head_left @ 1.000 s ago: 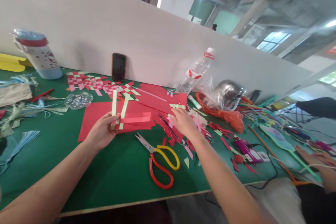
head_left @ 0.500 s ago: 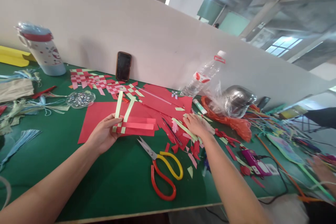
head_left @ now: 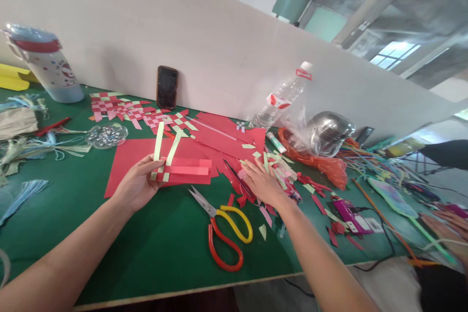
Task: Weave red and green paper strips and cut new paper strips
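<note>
My left hand (head_left: pixel 141 180) pinches the left end of a small woven paper piece (head_left: pixel 188 170), made of red strips crossed by two pale green strips whose upper ends stick up free. Beneath and behind it lies a red paper sheet (head_left: pixel 120 158). My right hand (head_left: pixel 263 180) lies palm down over the heap of red, pink and green paper scraps, its fingers stretched out; whatever is under the palm is hidden. A dark pen (head_left: pixel 237 178) lies just left of its fingers. Scissors (head_left: pixel 215 214) with one yellow and one red handle rest between my forearms, blades parted.
Checkered woven papers (head_left: pixel 126 109) lie at the back left, below a propped phone (head_left: pixel 167 87). Left are a tumbler (head_left: pixel 47 66), a bead dish (head_left: pixel 107 135) and tassels. Right stand a plastic bottle (head_left: pixel 280 100) and a metal bowl (head_left: pixel 331 131); another person's hand (head_left: pixel 446 226) shows at far right.
My right hand has shifted left over the scraps, and the long green strip beside its fingers is no longer visible there. My left hand keeps its hold on the woven paper. The view has shifted slightly.
</note>
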A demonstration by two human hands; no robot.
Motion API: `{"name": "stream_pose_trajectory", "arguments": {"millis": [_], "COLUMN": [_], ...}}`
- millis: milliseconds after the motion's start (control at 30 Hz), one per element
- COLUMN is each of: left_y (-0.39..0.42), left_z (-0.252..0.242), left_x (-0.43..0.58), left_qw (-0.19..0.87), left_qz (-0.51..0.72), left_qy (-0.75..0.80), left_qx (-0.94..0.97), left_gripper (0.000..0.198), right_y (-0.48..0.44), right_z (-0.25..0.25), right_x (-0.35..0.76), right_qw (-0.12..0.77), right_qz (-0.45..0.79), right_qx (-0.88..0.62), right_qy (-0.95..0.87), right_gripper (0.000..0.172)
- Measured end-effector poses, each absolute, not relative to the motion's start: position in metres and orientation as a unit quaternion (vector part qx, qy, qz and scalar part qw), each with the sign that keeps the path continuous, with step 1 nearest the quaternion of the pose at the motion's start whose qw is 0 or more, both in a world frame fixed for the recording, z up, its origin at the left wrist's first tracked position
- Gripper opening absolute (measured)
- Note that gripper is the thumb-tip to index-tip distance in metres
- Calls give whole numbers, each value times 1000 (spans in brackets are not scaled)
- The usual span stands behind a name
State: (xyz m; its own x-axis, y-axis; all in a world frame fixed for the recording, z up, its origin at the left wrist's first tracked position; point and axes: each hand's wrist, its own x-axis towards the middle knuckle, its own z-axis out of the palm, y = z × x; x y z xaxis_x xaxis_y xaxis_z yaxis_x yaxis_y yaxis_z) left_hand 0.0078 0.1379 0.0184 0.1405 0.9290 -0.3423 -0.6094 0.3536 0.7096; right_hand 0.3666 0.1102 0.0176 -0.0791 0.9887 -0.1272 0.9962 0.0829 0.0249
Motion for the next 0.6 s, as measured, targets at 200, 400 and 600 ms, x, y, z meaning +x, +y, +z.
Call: {"name": "stream_pose_trajectory", "arguments": {"millis": [200,400,600], "left_y": [138,137,138], "left_z": [20,22,20], "left_x": [8,9,9], "left_qw": [729,724,723], "left_qz": [529,535,531], "left_qy": [385,387,388], "left_qx": [200,201,210], "left_gripper": [11,11,11], "right_y": [107,116,151], "right_z": [18,17,25], "right_x": [418,436,435], "right_qw": [49,-10,-75], "right_qz": [-30,-5,-6], "right_qx": [735,759,783], "right_qy": [675,651,618], "right_gripper": [48,40,33]}}
